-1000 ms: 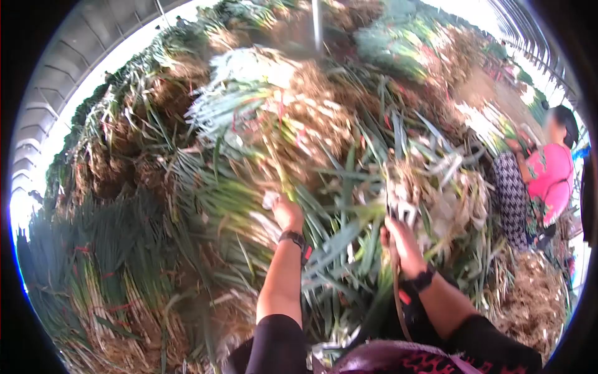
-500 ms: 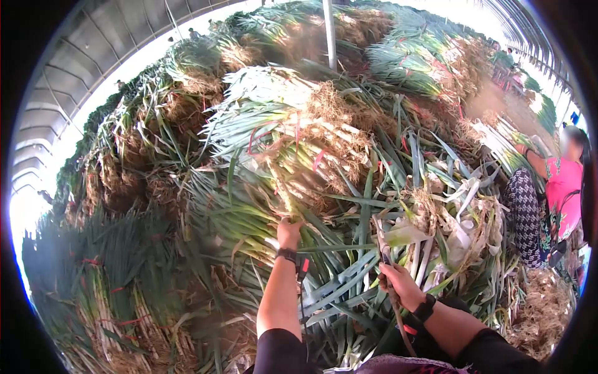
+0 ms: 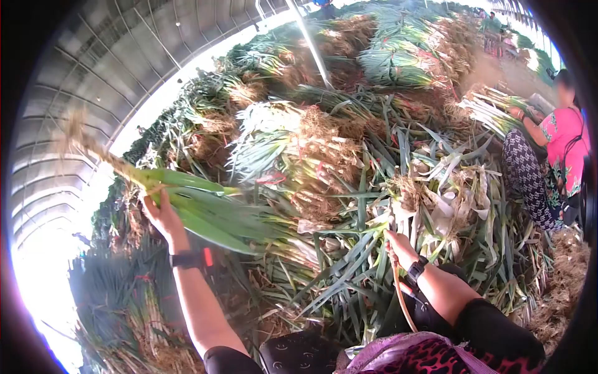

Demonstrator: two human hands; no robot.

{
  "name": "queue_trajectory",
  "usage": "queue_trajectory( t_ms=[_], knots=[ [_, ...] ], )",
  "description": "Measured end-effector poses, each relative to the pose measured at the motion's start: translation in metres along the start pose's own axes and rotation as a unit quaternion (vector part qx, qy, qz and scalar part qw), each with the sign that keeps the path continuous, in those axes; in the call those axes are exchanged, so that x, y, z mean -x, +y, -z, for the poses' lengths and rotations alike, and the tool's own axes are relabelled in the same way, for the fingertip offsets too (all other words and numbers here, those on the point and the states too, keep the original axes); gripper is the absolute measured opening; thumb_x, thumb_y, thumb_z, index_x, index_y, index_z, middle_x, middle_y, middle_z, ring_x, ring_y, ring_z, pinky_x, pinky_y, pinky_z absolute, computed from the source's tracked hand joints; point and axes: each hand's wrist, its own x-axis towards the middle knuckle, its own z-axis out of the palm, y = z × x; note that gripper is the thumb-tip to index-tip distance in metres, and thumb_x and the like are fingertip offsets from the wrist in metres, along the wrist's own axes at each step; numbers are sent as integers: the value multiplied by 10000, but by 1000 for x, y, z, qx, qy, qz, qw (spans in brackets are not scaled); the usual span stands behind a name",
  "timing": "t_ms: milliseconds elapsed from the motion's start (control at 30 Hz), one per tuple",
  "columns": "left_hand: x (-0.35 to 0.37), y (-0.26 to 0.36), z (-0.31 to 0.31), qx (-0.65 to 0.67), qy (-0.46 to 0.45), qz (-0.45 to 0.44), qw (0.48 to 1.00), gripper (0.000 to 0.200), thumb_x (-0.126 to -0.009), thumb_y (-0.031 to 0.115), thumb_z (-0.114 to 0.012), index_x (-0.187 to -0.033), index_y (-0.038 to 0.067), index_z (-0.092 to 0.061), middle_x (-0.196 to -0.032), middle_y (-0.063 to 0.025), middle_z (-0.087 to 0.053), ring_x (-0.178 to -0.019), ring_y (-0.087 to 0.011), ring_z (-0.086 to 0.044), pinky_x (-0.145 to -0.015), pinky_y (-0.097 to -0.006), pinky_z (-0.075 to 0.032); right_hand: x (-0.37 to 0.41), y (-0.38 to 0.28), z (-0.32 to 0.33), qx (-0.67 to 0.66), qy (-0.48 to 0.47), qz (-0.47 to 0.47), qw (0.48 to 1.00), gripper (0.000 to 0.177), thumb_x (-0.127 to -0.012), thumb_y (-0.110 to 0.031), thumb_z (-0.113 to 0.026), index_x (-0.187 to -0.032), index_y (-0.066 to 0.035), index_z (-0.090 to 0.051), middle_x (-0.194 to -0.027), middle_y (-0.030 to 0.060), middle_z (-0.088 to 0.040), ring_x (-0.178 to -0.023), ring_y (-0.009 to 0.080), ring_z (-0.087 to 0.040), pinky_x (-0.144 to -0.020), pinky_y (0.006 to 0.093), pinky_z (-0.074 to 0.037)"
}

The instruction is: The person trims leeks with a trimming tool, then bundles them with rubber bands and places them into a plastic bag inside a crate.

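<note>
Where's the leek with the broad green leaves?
The leek is at the head view's left, in the left hand, roots pointing toward the roof.

From the left hand (image 3: 163, 215), open air is extending at nine o'clock, while the held leek's (image 3: 199, 209) broad leaves are jutting across at three. From the right hand (image 3: 402, 248), piled leeks (image 3: 461, 199) are blocking one o'clock, a thin tube (image 3: 400, 293) is hanging at six, and another person (image 3: 568, 143) is occupying two, well apart.
</note>
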Motion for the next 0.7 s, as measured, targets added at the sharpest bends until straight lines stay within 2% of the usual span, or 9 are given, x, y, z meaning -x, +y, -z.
queue_trajectory(
  t_ms=[33,133,233,333,400,467,567,667,700],
  knots=[
    [-9,23,12,-22,-31,-55,998,276,-884,126,-572,-1139,30,-529,-1010,-83,-590,-894,-166,-557,-785,-306,-452,2,-3,1,6,11,-11,1000,420,-828,-477,-567,-626,-140,-419,-468,-42,-382,-329,96,-357,-310,265,-291],
    [-3,99,20,5,-215,82,973,205,-878,121,-583,-1072,55,-594,-892,-38,-621,-794,-126,-568,-707,-267,-466,5,-3,9,6,13,38,999,412,-837,-459,-566,-651,-124,-415,-497,-29,-394,-339,93,-364,-308,269,-295],
    [57,130,-21,-115,-375,67,918,196,-847,189,-580,-983,63,-643,-873,-50,-636,-773,-135,-585,-697,-287,-473,16,-4,22,-14,12,118,993,352,-844,-393,-588,-741,-90,-442,-561,-20,-428,-385,88,-383,-338,256,-307],
    [151,107,-73,40,-549,145,822,190,-846,185,-629,-970,52,-682,-924,-63,-663,-820,-117,-588,-755,-281,-466,25,2,39,22,57,196,979,331,-841,-360,-604,-809,-41,-525,-612,-15,-456,-483,90,-434,-438,269,-341],
    [215,108,-104,102,-550,239,793,216,-836,148,-645,-1003,13,-663,-926,-50,-658,-831,-112,-588,-749,-265,-469,54,-9,48,44,59,188,979,337,-832,-360,-620,-843,-29,-556,-659,-14,-483,-598,90,-469,-551,260,-373],
    [293,40,-139,315,-474,395,721,283,-820,143,-670,-1045,-25,-636,-926,-54,-651,-833,-113,-584,-737,-253,-469,74,-5,55,70,24,236,969,316,-843,-344,-616,-851,-32,-565,-675,-17,-496,-610,77,-459,-559,254,-366],
    [364,-3,-163,258,-429,438,747,290,-846,126,-627,-1094,-18,-588,-897,-56,-643,-743,-157,-611,-652,-297,-506,108,9,69,194,-22,264,945,319,-855,-327,-614,-914,-16,-579,-712,-7,-528,-624,79,-464,-558,252,-375],
    [410,-33,-162,229,-366,570,699,272,-835,128,-634,-1048,-36,-595,-893,-77,-646,-743,-199,-615,-637,-320,-508,147,26,68,292,-54,241,924,358,-850,-331,-618,-987,-5,-559,-719,15,-531,-637,86,-481,-575,269,-393],
    [418,-34,-154,279,-320,643,638,283,-789,66,-645,-1053,-25,-598,-881,-107,-634,-751,-214,-609,-670,-340,-510,156,34,64,288,-72,240,924,407,-847,-336,-625,-1037,14,-544,-779,54,-563,-721,106,-522,-663,281,-423]
  ],
)
